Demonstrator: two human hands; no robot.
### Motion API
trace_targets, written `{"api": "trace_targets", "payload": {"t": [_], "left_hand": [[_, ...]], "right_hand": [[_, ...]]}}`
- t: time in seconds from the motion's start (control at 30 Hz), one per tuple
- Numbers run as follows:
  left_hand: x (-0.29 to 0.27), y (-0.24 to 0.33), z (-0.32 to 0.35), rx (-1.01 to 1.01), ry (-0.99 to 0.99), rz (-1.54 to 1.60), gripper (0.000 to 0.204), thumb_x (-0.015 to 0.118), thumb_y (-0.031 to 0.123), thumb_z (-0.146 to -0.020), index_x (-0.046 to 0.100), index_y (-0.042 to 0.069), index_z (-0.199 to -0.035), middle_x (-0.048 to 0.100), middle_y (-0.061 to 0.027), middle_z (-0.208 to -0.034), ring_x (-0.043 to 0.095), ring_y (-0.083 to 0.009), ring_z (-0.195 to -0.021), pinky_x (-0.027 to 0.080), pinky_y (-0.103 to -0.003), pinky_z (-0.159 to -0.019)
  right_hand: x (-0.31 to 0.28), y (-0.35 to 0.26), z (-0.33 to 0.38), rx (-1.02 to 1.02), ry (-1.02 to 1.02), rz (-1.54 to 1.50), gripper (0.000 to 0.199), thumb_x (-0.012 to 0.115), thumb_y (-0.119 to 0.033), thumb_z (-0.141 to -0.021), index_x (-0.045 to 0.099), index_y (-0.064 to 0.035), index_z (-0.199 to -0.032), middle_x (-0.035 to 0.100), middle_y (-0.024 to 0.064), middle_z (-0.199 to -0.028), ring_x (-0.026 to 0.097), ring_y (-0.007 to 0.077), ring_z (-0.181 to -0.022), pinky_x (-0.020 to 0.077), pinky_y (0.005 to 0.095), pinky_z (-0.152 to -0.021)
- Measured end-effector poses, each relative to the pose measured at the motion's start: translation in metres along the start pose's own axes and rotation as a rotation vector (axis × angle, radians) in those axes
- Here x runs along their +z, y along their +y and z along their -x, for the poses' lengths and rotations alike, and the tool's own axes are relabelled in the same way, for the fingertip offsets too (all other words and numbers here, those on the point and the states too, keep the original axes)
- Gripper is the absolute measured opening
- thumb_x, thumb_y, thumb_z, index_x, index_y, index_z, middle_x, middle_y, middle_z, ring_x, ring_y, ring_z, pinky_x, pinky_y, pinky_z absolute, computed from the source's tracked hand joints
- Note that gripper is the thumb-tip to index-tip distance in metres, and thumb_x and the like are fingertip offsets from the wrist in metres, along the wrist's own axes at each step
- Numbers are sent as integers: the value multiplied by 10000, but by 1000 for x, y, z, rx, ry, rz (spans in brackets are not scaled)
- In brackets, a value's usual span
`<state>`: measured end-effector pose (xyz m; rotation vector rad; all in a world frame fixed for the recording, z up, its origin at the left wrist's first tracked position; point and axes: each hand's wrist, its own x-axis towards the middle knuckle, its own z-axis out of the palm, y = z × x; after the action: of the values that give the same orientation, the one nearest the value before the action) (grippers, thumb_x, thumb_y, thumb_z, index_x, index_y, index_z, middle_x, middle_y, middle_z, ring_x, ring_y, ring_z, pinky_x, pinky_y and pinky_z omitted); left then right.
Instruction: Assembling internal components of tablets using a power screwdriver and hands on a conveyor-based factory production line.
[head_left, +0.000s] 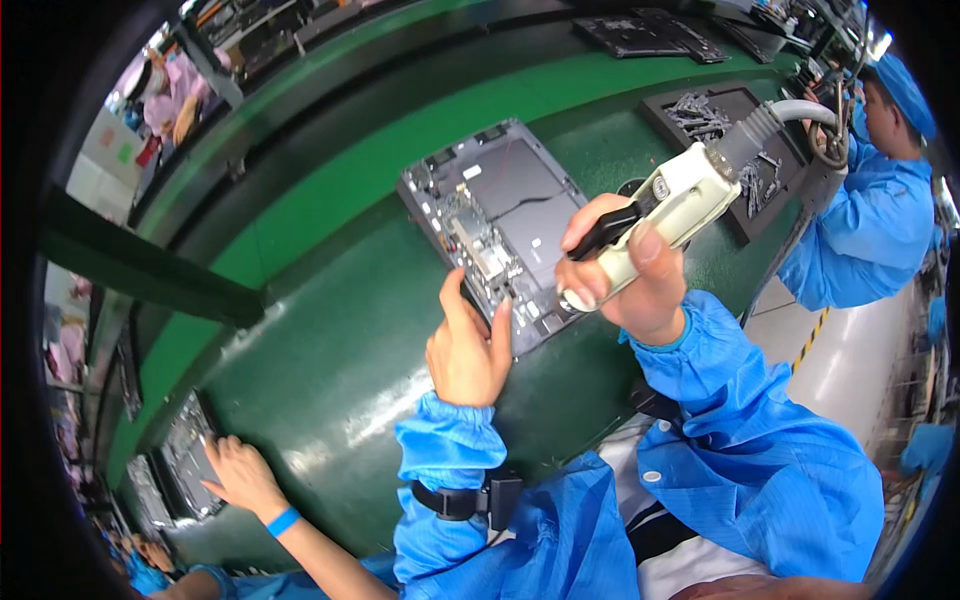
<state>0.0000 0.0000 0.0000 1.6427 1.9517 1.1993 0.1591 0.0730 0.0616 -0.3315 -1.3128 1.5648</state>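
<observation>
Right hand (pixel 640 285) clamped on the driver (pixel 672 205), tip angled down-left onto the panel (pixel 500 225), left hand (pixel 468 350) just beside, fingers loosely open, steadying its near edge.

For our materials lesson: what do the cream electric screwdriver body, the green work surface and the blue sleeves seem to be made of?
Cream electric screwdriver body: likely moulded plastic, smooth with a soft sheen. Green work surface: probably a rubbery or vinyl mat, with glossy streaks of reflected light. Blue sleeves: thin woven fabric that creases and gathers at the cuffs.

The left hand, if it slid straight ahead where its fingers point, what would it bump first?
Probably the open grey device: the left hand already rests at its near edge, fingers pointing onto its inner parts. Depth is hard to judge.
</observation>
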Motion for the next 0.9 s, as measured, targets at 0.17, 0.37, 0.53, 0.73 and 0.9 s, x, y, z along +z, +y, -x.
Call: {"api": "trace_targets", "payload": {"t": [0.17,0.37,0.53,0.73,0.9], "left_hand": [[-13,-4,-1,-21,-48,-7,542,634,198,-824,374,14,-1263,592,-142,-618,620,-345,-572,474,-429,-529],[-8,-10,1,5,-19,22,522,622,180,-827,370,18,-1255,634,-231,-792,624,-418,-676,491,-469,-585],[-7,-8,0,10,-20,23,525,627,174,-824,370,24,-1257,635,-245,-836,625,-426,-705,494,-476,-597],[-10,-9,0,29,-12,7,522,631,180,-820,379,32,-1253,640,-224,-801,629,-413,-684,493,-468,-584],[-10,-7,1,11,-39,-48,524,623,201,-826,382,33,-1260,622,-166,-667,634,-357,-604,487,-434,-549]], "right_hand": [[32,16,1,-7,-38,79,644,542,-541,-848,523,100,-910,446,48,-498,447,128,-448,441,297,-522],[24,22,2,57,-57,104,643,527,-548,-854,524,92,-922,457,40,-521,450,117,-461,448,296,-549],[23,20,1,54,-52,144,666,539,-574,-832,523,87,-912,458,37,-523,450,118,-458,459,301,-556],[29,25,6,82,-29,82,635,647,-547,-773,524,70,-861,494,59,-554,482,123,-463,471,288,-545],[34,27,13,65,-2,78,588,726,-496,-724,536,51,-826,541,79,-627,516,107,-505,442,229,-478]]}}
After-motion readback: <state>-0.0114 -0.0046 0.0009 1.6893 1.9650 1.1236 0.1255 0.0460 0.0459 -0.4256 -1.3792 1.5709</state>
